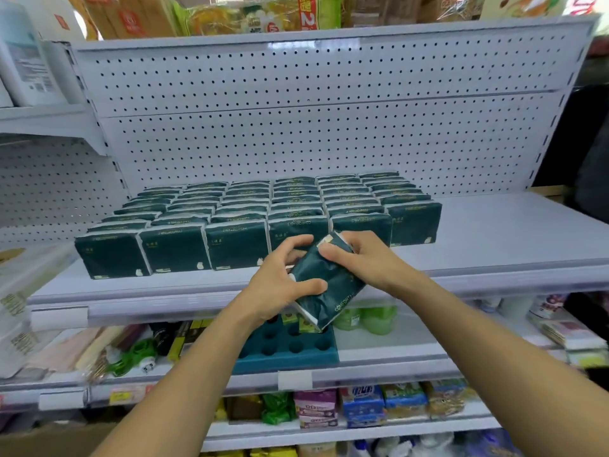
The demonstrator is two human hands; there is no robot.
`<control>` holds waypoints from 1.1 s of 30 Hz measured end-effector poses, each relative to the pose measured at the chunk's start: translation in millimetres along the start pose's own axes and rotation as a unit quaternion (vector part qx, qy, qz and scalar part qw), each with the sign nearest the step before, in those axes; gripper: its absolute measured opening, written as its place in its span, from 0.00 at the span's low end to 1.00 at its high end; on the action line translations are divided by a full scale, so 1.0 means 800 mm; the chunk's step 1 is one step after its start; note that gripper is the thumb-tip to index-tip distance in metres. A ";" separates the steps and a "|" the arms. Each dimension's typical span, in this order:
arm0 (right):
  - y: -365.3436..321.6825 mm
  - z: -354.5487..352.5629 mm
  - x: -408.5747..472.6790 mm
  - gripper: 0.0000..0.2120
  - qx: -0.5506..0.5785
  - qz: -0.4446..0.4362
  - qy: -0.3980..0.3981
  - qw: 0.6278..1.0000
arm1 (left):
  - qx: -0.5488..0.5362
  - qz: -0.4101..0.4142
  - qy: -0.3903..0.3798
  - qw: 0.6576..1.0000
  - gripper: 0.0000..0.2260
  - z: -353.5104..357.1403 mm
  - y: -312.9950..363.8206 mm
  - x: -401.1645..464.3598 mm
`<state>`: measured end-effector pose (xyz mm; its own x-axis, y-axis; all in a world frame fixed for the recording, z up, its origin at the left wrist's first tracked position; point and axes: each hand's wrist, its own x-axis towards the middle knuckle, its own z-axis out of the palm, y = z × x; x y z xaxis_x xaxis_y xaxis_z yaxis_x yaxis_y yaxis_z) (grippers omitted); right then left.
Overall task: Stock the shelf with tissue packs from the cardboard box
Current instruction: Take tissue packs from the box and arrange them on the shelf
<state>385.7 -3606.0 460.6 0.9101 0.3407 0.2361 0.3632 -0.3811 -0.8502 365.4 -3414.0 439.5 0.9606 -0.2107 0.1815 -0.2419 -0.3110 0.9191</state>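
Rows of dark green tissue packs (pixel 237 244) stand on the white shelf (pixel 487 239).

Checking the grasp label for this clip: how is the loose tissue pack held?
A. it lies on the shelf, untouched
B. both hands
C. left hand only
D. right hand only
B: the left hand and right hand both grip the tilted pack in front of the shelf.

The held pack (pixel 329 285) reads "COMFORTA…", its last letters being cut off. Shelved packs (pixel 290 206) show "COMFORTABLE" upside down on top. A red label (pixel 307 11) overhead shows "2".
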 end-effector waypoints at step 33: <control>0.026 -0.079 -0.070 0.33 -0.183 -0.019 0.095 0.978 | 0.176 0.190 0.059 0.964 0.08 0.048 0.031 0.011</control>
<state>355.0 -3687.7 459.4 0.9027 0.2079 0.3768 0.4127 -0.6660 -0.6214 362.5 -3459.2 450.3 0.7967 -0.2717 0.5398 -0.5918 -0.5318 0.6057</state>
